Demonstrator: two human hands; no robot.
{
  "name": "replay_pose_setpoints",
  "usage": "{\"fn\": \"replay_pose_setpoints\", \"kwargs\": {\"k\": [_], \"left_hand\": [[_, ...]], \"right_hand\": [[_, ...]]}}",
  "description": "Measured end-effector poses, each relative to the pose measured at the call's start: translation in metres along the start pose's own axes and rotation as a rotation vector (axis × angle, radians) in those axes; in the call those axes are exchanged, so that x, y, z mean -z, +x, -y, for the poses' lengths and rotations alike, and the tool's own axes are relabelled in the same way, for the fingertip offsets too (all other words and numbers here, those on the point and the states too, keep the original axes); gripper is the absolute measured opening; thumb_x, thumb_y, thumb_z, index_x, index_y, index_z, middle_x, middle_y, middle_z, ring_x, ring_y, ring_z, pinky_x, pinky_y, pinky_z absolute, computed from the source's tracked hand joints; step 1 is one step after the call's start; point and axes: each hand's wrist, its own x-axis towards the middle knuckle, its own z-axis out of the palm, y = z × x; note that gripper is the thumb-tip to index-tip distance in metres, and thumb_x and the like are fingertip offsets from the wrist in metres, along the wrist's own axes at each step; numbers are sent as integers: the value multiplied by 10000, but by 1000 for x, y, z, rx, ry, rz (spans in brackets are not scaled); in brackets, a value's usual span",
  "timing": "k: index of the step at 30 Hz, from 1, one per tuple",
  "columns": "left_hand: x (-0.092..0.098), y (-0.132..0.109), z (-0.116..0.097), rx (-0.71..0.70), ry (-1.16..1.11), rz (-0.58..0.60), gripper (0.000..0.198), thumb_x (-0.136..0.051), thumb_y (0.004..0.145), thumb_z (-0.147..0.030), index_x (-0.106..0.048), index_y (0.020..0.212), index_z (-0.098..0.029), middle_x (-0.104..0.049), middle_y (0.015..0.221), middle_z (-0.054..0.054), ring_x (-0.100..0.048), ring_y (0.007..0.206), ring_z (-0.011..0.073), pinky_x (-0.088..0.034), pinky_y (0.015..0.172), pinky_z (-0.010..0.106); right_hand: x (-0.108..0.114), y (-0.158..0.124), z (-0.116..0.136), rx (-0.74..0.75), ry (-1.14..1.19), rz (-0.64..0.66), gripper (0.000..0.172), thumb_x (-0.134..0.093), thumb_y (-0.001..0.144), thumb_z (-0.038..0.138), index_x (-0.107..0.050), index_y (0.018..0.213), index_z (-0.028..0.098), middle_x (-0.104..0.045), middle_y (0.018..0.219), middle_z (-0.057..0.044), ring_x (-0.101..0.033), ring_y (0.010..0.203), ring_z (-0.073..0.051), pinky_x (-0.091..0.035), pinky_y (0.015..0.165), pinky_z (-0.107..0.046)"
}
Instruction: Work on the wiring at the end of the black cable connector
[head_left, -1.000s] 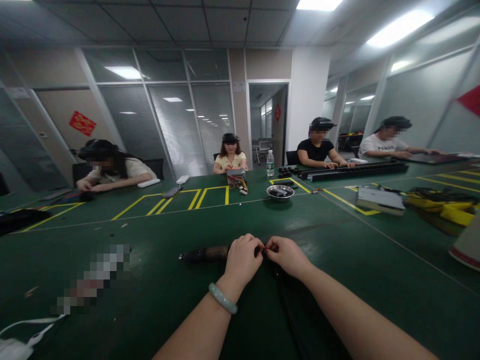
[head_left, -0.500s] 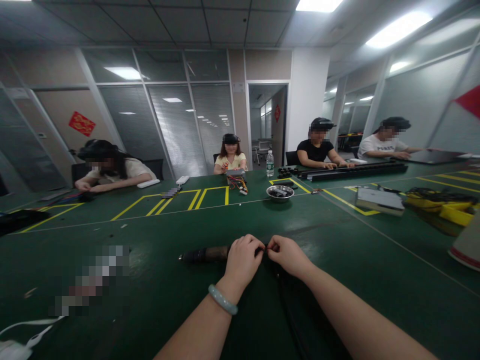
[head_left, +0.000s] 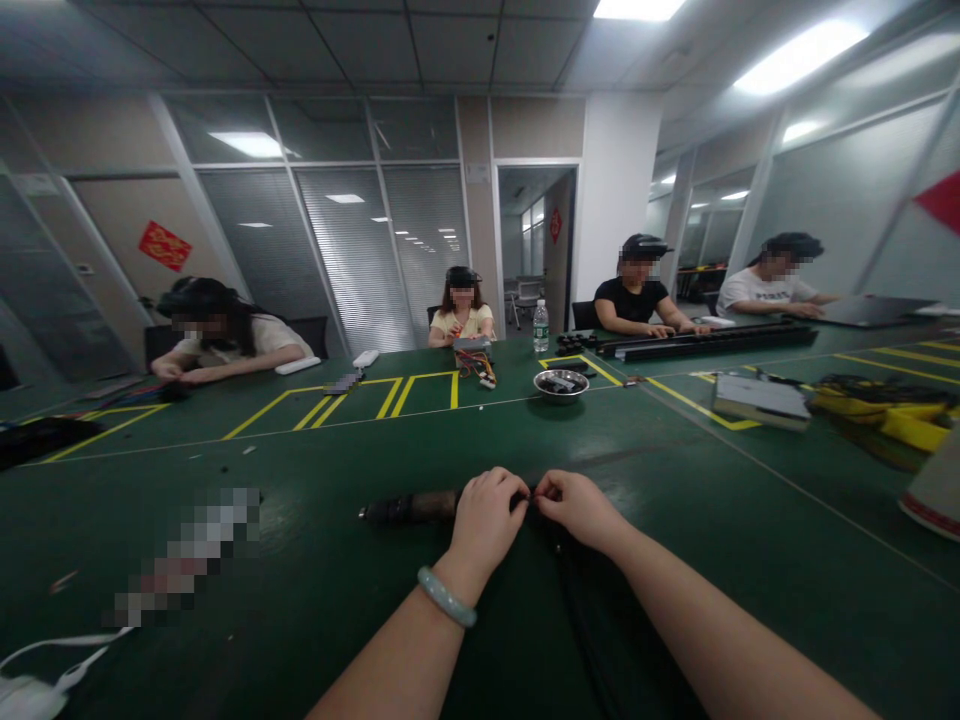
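A dark cylindrical tool (head_left: 416, 508) with a brownish middle and a small metal tip lies on the green table, its tip pointing left. My left hand (head_left: 486, 515), with a jade-coloured bangle at the wrist, is wrapped over the tool's right end, thumb and fingers closed. Close beside it, my right hand (head_left: 574, 505) pinches at something small and dark at that same end; the fingers hide what it is. A black cord (head_left: 581, 620) runs from under my right hand toward the table's near edge.
A blurred-out device (head_left: 187, 560) with a white cable lies at left. Farther off are a metal bowl (head_left: 562, 385) of small parts, a water bottle (head_left: 540, 328), a grey box (head_left: 761, 400) and yellow bundles (head_left: 892, 420). Several people sit along the far side.
Almost nothing differs. Both hands stay at the tool's right end, with at most a slight shift of the right fingers.
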Motion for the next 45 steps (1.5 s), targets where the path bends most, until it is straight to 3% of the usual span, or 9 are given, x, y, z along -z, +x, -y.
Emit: {"fn": "replay_pose_setpoints", "kwargs": {"k": [11,26,45], "left_hand": [[0,0,-1,-21,-21,-27,124,-579,861,-167,-630,942,-246,-619,989,-6,-564,978,190,-391,948,366],[1,1,-3,1,-10,-6,129,-567,849,-157,-628,923,-243,-623,994,9,-564,985,201,-399,943,371],[-1,-1,-1,-22,-15,-35,100,-594,848,-179,-604,922,-245,-611,974,-10,-563,965,188,-412,898,345]], "right_hand": [[-1,1,0,30,-17,5,112,-597,824,249,-695,838,197,-696,755,-3,-595,668,-143,-376,591,-222],[-2,0,-1,26,-47,-33,83,-587,790,218,-665,800,192,-675,725,1,-574,639,-133,-360,566,-214],[-3,1,-3,29,1,18,94,-586,825,250,-666,842,201,-695,769,-2,-603,661,-143,-389,598,-227]]}}
